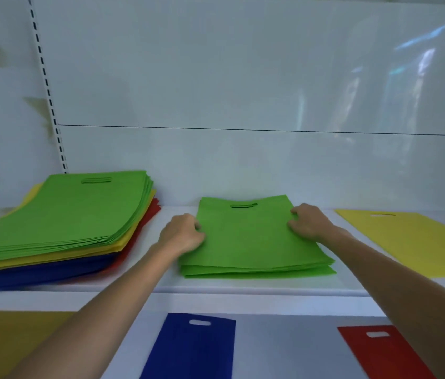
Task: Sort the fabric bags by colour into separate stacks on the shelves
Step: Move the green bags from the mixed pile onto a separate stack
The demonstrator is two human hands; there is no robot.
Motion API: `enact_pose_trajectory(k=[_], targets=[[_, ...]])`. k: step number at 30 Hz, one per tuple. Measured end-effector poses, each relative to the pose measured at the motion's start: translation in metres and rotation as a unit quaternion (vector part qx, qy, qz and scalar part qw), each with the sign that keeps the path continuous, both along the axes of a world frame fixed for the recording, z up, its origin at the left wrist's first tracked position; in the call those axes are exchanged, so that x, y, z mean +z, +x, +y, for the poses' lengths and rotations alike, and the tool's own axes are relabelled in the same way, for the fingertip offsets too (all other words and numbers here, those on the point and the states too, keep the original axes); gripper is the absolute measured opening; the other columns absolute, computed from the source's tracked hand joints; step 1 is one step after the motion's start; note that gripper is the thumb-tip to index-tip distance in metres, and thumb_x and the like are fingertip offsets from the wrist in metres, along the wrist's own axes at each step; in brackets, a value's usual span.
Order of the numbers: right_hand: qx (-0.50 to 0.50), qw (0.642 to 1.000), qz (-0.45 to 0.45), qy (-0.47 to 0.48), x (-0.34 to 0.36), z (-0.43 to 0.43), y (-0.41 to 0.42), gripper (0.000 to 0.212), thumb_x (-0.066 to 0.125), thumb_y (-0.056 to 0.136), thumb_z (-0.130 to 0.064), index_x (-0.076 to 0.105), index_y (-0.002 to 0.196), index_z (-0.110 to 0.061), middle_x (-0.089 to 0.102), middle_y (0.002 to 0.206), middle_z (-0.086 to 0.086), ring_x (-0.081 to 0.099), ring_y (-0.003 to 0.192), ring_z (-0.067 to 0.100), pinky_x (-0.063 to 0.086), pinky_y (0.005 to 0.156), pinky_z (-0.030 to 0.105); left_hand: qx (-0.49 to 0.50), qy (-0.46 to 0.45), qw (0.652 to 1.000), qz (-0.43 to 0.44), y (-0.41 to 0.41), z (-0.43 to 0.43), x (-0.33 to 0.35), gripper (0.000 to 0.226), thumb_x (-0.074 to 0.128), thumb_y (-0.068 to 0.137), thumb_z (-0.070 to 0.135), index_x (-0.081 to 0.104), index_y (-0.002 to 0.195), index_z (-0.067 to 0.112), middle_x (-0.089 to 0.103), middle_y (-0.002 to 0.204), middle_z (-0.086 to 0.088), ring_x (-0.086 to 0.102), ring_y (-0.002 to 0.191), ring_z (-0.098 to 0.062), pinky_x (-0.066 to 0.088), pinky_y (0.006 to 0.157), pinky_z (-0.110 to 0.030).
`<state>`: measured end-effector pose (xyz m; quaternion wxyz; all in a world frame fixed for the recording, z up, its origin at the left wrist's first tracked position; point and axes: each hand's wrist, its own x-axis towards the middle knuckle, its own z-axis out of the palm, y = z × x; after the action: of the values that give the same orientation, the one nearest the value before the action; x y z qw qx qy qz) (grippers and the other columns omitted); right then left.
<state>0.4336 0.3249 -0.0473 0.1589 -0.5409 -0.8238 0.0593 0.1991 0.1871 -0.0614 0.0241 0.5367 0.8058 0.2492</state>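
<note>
Squaring up the green stack (254,242) looks to be the step in hand. In the head view it lies in the middle of the upper shelf (243,287), handle slots toward the back wall. The left hand (183,233) has its fingers curled onto the stack's left edge and the right hand (308,222) curls onto the right edge, each gripping the fabric from the side. The lower bags jut out a little at the near edge, so the stack is not quite flush. To its left, apart from it, sits the mixed pile (60,214), green on top with yellow, red and blue layers beneath. A yellow bag (421,242) lies to the right; a blue bag (194,348) and a red bag (382,351) lie on the lower shelf. Next, I judge, the hands should let go and reach left for the pile's top green bag, peeling off one layer only.
</note>
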Motion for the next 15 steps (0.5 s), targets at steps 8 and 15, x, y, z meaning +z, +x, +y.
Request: enact_pose_trajectory(k=[8,15], targets=[[-0.002,0.996,-0.071,-0.06,-0.017,0.011,0.005,0.042,0.045,0.096,-0.03,0.05,0.13,-0.006,0.049,0.135,0.013,0.045,0.124,0.029,0.038,0.102,0.035,0.006,-0.037,0.999,-0.005,0.0,0.004,-0.009,0.02,0.059,0.082,0.018,0.045,0.069,0.023,0.051,0.084,-0.002,0.046,0.077,-0.02,0.036,0.069,-0.023],[-0.027,0.997,-0.066,-0.033,-0.008,0.011,-0.002,0.043,0.046,0.092,-0.032,0.048,0.13,-0.01,0.049,0.135,0.013,0.045,0.124,0.031,0.039,0.103,0.04,-0.012,-0.009,1.0,0.01,-0.01,-0.003,0.01,0.009,0.057,0.083,0.024,0.049,0.079,0.024,0.052,0.085,-0.004,0.044,0.076,-0.018,0.035,0.069,-0.026]])
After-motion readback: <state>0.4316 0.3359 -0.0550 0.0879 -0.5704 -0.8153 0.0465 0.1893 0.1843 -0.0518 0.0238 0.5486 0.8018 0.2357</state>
